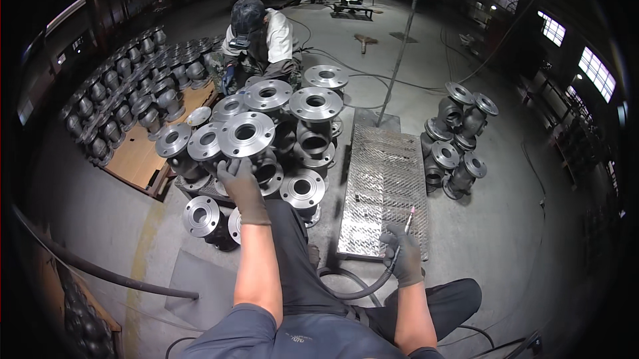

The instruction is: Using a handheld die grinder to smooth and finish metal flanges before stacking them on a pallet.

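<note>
A slim torch (409, 222) is sitting in the right hand (402, 256), over the near right part of a patterned metal table (381, 186). Its long axis is running nearly in line with the forearm, and its pinkish tip is pointing away from the person, leaning slightly right. The right hand's gloved fingers are wrapping around the handle, and a dark hose (365, 290) is trailing from it, curving down and left toward the lap.

The left hand (242, 189), also gloved, is reaching to the near rim of a pipe fitting (261, 136); whether it is gripping or merely touching, I cannot tell. That fitting is standing with its round, holed end facing up, its long axis roughly upright.

More grey fittings (315, 104) are crowding around it. Beyond them, a helmeted co-worker (256, 32) is bending forward. A smaller cluster of fittings (459, 154) is standing right of the table, and many others (123, 96) are filling the far left.
</note>
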`<control>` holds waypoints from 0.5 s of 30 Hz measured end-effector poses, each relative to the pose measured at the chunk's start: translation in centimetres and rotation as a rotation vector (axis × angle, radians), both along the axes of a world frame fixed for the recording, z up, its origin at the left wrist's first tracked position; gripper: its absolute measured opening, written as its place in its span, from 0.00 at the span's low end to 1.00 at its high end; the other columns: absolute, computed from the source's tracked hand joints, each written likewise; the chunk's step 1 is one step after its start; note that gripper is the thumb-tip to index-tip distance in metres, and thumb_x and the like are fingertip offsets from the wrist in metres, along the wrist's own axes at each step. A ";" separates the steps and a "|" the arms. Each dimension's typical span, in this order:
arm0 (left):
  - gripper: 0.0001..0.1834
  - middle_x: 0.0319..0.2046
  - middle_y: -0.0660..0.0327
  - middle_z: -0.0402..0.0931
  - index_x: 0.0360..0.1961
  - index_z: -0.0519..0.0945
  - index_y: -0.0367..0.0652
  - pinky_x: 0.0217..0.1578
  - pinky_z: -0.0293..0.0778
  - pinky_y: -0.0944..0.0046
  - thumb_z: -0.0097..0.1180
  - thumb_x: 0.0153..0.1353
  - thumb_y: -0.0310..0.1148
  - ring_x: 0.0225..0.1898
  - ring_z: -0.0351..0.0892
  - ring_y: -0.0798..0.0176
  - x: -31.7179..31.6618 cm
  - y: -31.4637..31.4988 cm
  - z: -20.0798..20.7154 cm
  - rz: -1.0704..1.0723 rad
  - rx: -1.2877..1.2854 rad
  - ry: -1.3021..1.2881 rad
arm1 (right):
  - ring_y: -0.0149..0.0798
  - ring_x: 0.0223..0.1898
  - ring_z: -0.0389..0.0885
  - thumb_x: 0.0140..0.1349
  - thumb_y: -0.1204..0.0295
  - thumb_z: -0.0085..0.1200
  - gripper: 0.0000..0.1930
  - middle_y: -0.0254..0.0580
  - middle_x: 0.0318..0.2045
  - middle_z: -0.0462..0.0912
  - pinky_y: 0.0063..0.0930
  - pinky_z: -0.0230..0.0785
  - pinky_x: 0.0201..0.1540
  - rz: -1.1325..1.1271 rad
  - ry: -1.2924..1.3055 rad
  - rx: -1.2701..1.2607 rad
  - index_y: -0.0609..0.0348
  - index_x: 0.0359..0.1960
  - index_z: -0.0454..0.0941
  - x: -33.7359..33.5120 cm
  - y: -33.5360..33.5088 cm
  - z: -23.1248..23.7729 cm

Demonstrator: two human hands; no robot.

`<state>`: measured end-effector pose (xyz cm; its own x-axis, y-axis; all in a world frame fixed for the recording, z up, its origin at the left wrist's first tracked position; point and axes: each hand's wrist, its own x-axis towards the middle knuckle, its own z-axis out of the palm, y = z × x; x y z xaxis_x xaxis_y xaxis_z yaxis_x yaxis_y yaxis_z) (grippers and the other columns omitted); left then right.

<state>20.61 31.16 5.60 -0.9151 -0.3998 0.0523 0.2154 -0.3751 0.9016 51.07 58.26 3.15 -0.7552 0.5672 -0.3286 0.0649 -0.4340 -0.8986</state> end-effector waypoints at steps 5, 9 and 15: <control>0.42 0.57 0.48 0.81 0.77 0.65 0.37 0.62 0.79 0.55 0.74 0.68 0.38 0.60 0.83 0.55 17.1 11.3 0.5 -0.911 -0.548 0.269 | 0.28 0.26 0.82 0.85 0.64 0.51 0.16 0.49 0.41 0.89 0.25 0.78 0.25 -0.181 0.159 0.039 0.67 0.59 0.81 2.2 -0.2 2.0; 0.50 0.52 0.49 0.85 0.82 0.61 0.39 0.60 0.80 0.57 0.76 0.65 0.41 0.55 0.87 0.57 27.4 15.5 0.3 -1.504 -0.438 0.178 | 0.32 0.34 0.88 0.85 0.68 0.53 0.14 0.48 0.44 0.90 0.24 0.83 0.36 -0.330 0.386 0.008 0.67 0.58 0.81 5.6 0.2 3.8; 0.22 0.34 0.55 0.86 0.53 0.82 0.42 0.34 0.80 0.59 0.76 0.64 0.41 0.31 0.87 0.63 30.4 17.6 -1.5 -1.411 -0.863 0.367 | 0.30 0.37 0.88 0.80 0.64 0.62 0.17 0.40 0.38 0.90 0.26 0.80 0.41 -0.331 0.044 0.374 0.70 0.52 0.87 14.0 1.5 2.6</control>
<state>51.05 48.72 4.06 -0.3986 0.9138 0.0780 0.3958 0.0946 0.9135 65.09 59.75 5.79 -0.5237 0.8514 -0.0286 -0.0635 -0.0725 -0.9953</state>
